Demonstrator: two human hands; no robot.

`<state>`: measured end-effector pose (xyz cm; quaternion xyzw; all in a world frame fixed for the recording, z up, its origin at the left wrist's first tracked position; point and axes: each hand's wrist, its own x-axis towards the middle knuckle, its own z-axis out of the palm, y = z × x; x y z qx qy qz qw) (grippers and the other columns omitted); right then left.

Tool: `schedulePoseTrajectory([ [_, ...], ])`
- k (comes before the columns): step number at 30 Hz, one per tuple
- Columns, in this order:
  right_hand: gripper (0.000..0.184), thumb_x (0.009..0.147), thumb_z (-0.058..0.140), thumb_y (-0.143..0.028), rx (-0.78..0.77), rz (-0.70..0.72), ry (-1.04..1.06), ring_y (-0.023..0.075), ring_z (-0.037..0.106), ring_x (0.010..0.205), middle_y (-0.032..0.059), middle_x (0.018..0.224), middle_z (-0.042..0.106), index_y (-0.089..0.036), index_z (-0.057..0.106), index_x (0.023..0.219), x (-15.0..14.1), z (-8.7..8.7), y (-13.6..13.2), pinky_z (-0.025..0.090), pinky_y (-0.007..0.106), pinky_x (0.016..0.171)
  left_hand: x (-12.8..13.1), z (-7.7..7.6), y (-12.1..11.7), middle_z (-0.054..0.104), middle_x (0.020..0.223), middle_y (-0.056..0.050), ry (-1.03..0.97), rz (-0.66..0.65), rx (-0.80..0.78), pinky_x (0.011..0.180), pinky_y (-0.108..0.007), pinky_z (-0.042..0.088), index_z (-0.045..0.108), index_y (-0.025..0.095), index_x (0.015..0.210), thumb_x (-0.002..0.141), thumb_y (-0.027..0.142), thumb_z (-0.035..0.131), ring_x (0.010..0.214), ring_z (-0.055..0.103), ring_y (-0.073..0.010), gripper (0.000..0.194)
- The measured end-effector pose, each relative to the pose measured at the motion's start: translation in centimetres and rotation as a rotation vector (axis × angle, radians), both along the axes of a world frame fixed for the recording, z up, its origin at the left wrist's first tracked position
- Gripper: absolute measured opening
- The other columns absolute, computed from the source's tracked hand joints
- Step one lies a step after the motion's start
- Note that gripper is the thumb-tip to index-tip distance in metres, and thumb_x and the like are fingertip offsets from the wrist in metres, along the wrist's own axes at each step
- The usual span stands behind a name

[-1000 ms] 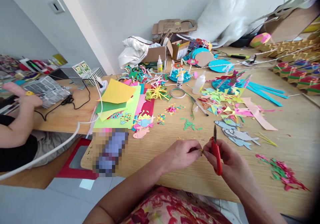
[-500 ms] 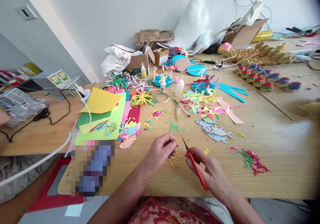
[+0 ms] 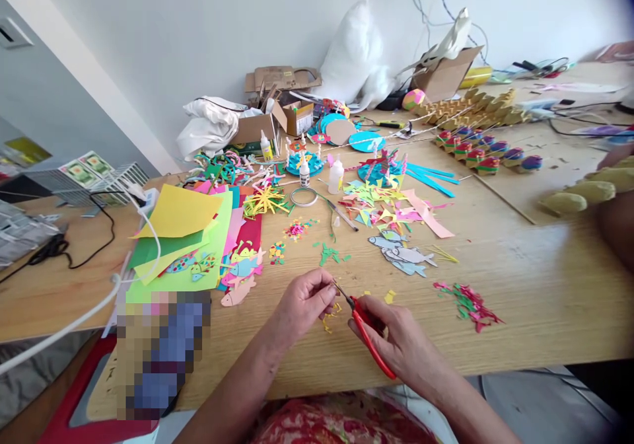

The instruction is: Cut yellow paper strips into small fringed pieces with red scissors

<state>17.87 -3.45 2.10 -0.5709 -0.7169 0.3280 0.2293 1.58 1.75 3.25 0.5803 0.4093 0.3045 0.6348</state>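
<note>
My right hand (image 3: 391,335) is closed around the red handles of a pair of scissors (image 3: 369,345). The blades point up and left, their tips meeting the fingertips of my left hand (image 3: 310,302). That hand is pinched on a small yellow paper piece, mostly hidden by the fingers and blades. Below it on the table lie thin yellow paper scraps (image 3: 327,325), and a yellow paper bit (image 3: 390,296) rests beyond my right hand. Small green paper pieces (image 3: 329,254) are scattered just past my left hand.
Paper fish (image 3: 403,256) and red-green paper shreds (image 3: 473,305) lie to the right. Coloured paper sheets (image 3: 178,213) are stacked at left, beside a white cable (image 3: 79,318). Glue bottles (image 3: 335,176) stand farther back. Another person's arm (image 3: 617,226) shows at the right edge.
The scissors have moved left, their tips going from apart to touching my left fingertips. The view has turned a little to the right, showing more of the person there.
</note>
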Motion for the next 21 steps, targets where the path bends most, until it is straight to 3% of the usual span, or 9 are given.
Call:
schedulePoseTrajectory([
  [14, 0.029, 0.084, 0.038, -0.034, 0.046, 0.003, -0.108, 0.0102, 0.041, 0.047, -0.0025, 0.052, 0.048, -0.02, 0.043, 0.06, 0.63, 0.5, -0.42, 0.028, 0.021, 0.046, -0.37, 0.19, 0.27, 0.043, 0.057, 0.005, 0.012, -0.104, -0.018, 0.048, -0.018, 0.033, 0.048, 0.014, 0.071, 0.076, 0.031, 0.048, 0.049, 0.04, -0.006, 0.018],
  [21, 0.029, 0.084, 0.04, -0.032, 0.046, 0.007, -0.091, 0.01, 0.042, 0.046, -0.0029, 0.051, 0.049, -0.02, 0.046, 0.058, 0.77, 0.61, -0.63, 0.028, 0.02, 0.045, -0.67, 0.41, 0.25, 0.044, 0.056, 0.005, 0.021, -0.09, -0.034, 0.048, -0.018, 0.032, 0.048, 0.015, 0.069, 0.075, 0.029, 0.049, 0.05, 0.04, -0.0065, 0.015],
])
